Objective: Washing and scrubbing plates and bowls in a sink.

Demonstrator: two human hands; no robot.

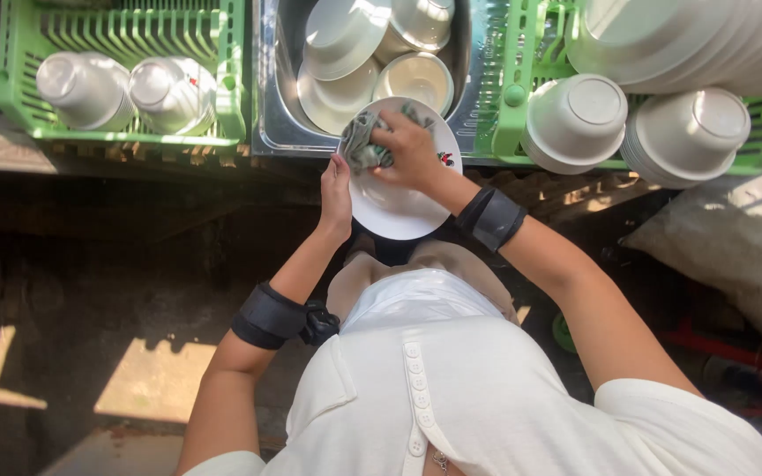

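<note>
Metal sink ahead crowded with stacked white bowls, green crate at left holding upturned bowls, green crate at right packed with bowl stacks, open room only over the dark floor at lower left

sink with bowls between 2 crates, plate held before it

The right hand and rag hide part of the plate; the top edge cuts off the stacked plates.
</note>
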